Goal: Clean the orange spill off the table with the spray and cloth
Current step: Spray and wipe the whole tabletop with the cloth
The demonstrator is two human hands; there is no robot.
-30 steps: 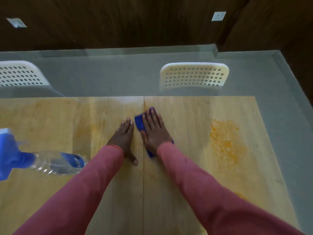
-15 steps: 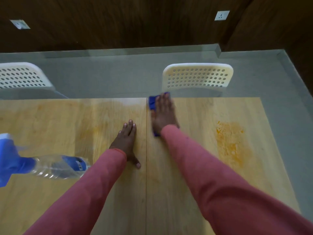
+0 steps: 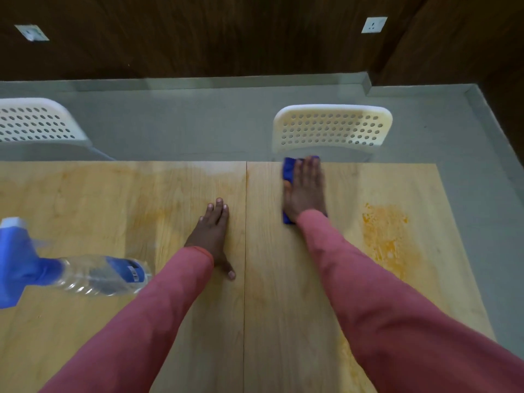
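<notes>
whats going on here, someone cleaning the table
Yes. A person in pink sleeves is wiping a wooden table. The right hand presses a blue cloth flat near the table's far edge, close to a white chair. The left hand rests flat on the wood, holding nothing. A spray bottle lies on its side at the left, untouched. The thick orange spill sits to the right of the cloth and is not yet wiped.
</notes>
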